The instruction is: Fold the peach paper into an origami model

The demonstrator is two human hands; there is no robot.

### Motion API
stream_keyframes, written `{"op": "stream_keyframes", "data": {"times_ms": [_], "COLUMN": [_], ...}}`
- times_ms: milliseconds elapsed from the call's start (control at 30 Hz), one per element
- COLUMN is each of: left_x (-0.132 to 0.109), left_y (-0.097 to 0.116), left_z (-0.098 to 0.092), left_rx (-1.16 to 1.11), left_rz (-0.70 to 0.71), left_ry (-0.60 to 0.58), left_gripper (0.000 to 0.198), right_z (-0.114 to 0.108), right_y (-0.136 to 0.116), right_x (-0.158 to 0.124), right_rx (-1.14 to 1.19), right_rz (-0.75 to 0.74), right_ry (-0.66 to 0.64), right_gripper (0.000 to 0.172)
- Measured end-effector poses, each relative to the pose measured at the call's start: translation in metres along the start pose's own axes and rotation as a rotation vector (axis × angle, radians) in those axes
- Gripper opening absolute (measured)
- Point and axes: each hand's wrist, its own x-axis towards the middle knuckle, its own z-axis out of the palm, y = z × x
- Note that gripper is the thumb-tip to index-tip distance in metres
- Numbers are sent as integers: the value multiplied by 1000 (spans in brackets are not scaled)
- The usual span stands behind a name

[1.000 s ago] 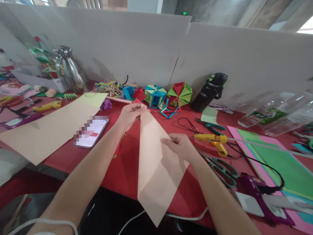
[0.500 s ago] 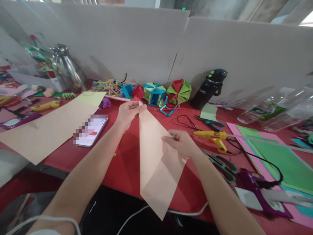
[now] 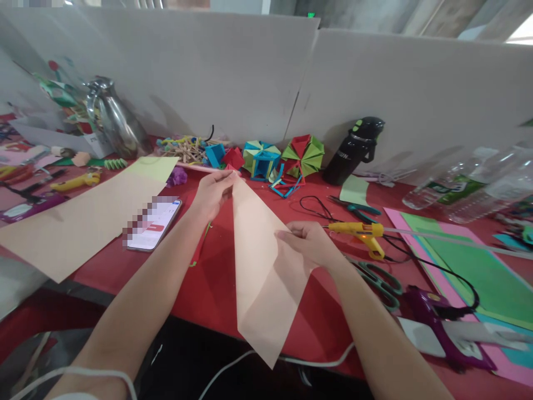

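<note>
A folded sheet of peach-coloured paper (image 3: 255,261) hangs slanted over the front edge of the red table (image 3: 208,289), its narrow tip pointing away from me. My left hand (image 3: 214,191) pinches that tip between thumb and fingers. Midway along the paper's right edge, my right hand (image 3: 308,241) grips it, thumb on top and the other fingers curled. The lower end spreads wide, with a corner dangling past the table edge. To the right of my right hand lies a yellow glue gun (image 3: 360,230). Green-handled scissors (image 3: 381,280) rest below it, partly behind my forearm.
A phone (image 3: 154,225) and more peach paper (image 3: 83,222) lie at left. Paper models (image 3: 262,158), a black bottle (image 3: 353,150) and a metal jug (image 3: 116,119) stand along the partition. Coloured sheets (image 3: 483,272) and a purple hole punch (image 3: 449,328) are at right.
My left hand and the paper's tip have shifted slightly left and down. The right hand keeps its grip. The whole view has drifted a little.
</note>
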Motion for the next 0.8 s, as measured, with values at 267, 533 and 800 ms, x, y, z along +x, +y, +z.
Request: {"op": "stream_keyframes", "data": {"times_ms": [267,533,800], "left_x": [0,0,1], "left_y": [1,3,4], "left_z": [-2,-1,-6], "left_rx": [-19,-34,40], "left_rz": [10,18,63], "left_ry": [8,12,-26], "left_gripper": [35,32,33], "right_z": [-2,-3,-3], "right_y": [4,4,1], "right_x": [1,0,0], "right_rx": [-23,-15,15], "right_rz": [-23,-29,-32], "right_ry": [11,9,-2], "right_gripper": [43,41,41]}}
